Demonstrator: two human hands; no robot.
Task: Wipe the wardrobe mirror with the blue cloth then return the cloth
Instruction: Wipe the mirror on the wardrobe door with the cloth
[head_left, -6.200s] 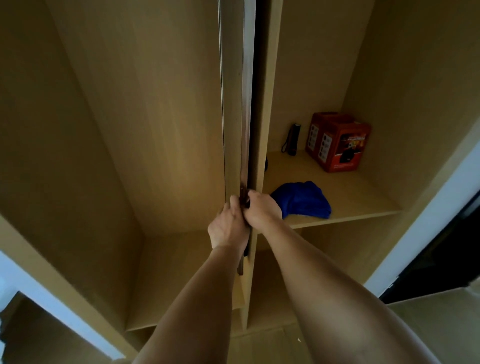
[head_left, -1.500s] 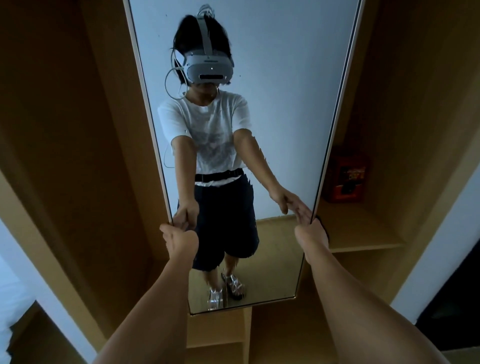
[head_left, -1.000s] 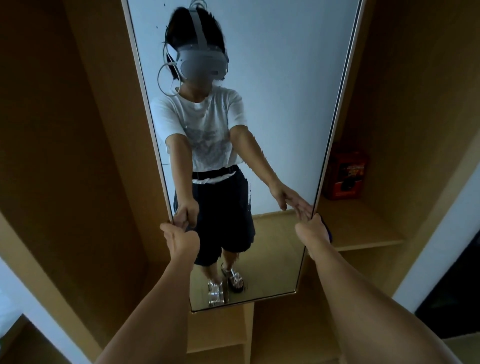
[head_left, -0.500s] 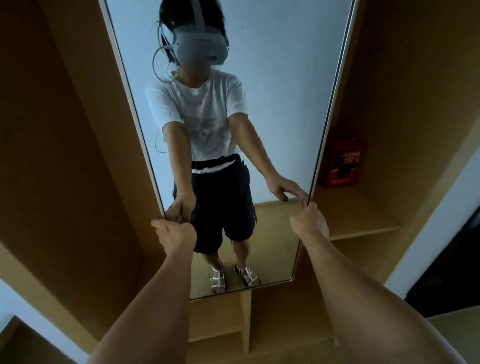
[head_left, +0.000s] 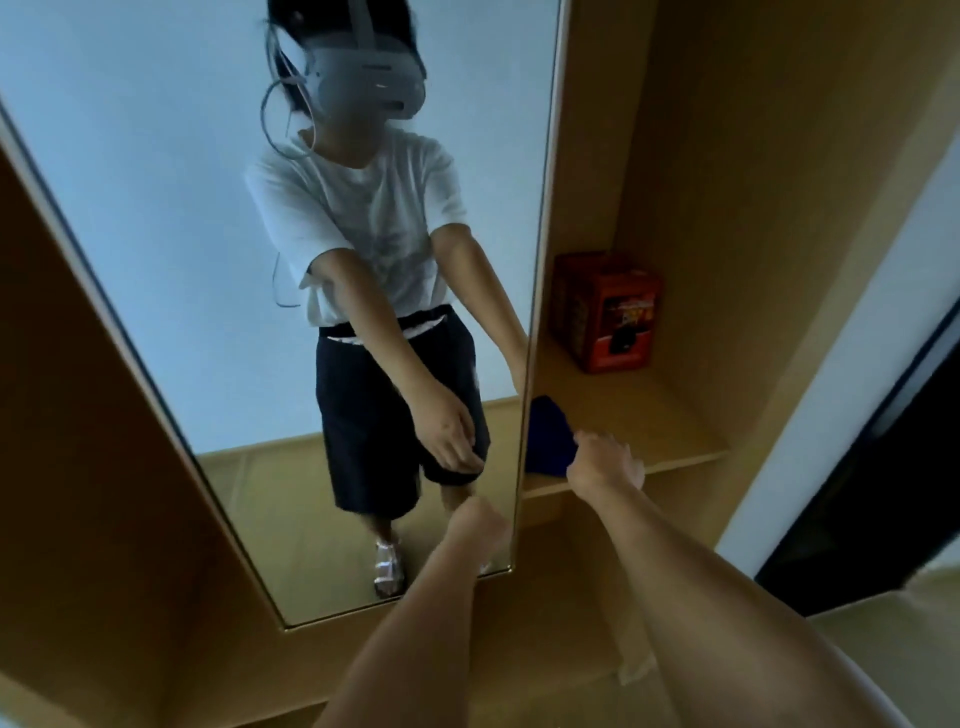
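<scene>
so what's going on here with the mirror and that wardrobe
A person stands facing a tall, thin-framed wardrobe mirror that is swung out in front of the wooden wardrobe. Their right hand reaches toward the crumpled blue cloth on the wooden shelf beside the mirror, fingers spread and not yet gripping it. The left hand is near the mirror's lower right edge. A red cardboard box sits further back. Wiping hasn't started.

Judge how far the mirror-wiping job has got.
Done: the tall gold-framed wardrobe mirror faces out. In hand: the right hand reaches, fingers open, for the crumpled blue cloth on the wooden shelf; the left hand hovers by the mirror. Left: wiping, returning the cloth.
</scene>
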